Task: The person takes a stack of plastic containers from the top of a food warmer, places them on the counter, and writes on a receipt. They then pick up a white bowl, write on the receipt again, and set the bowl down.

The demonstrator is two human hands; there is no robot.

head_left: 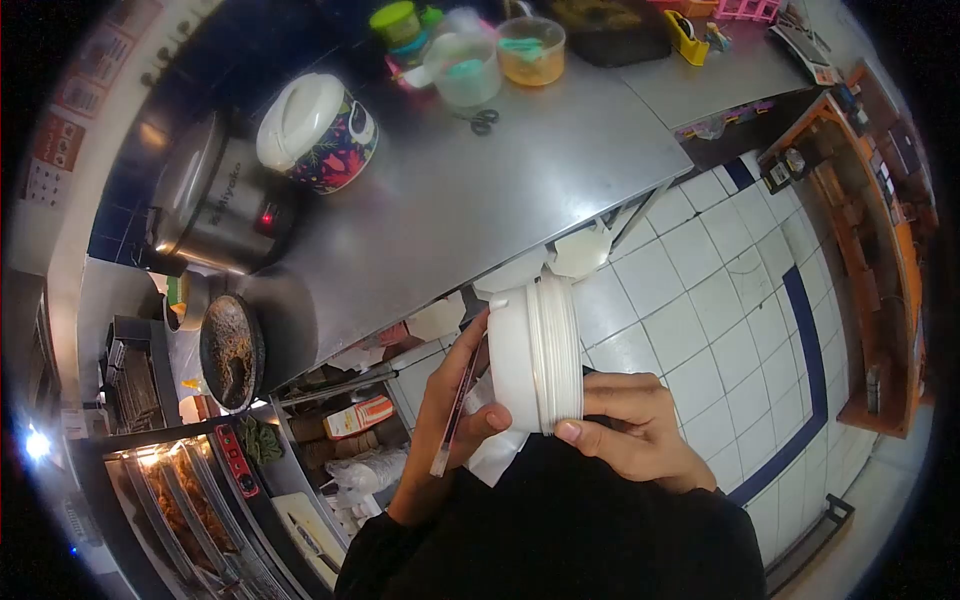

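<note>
A stack of round white containers or lids (535,355) is tilted on its side between my hands, in front of my dark clothing. My left hand (450,400) is wrapped round its left side, thumb near the lower edge. A thin flat strip (456,415) lies along that palm, and white paper (495,455) hangs below. My right hand (635,425) pinches the stack's ridged right edge between thumb and fingers.
A steel counter (430,210) holds a Miyako cooker (225,200), a floral rice container (325,135), scissors (482,122) and plastic tubs (530,50). A stone mortar (230,350) is at left, above a lit food case (185,490). Wooden shelving (850,240) stands right of the tiled floor (700,330).
</note>
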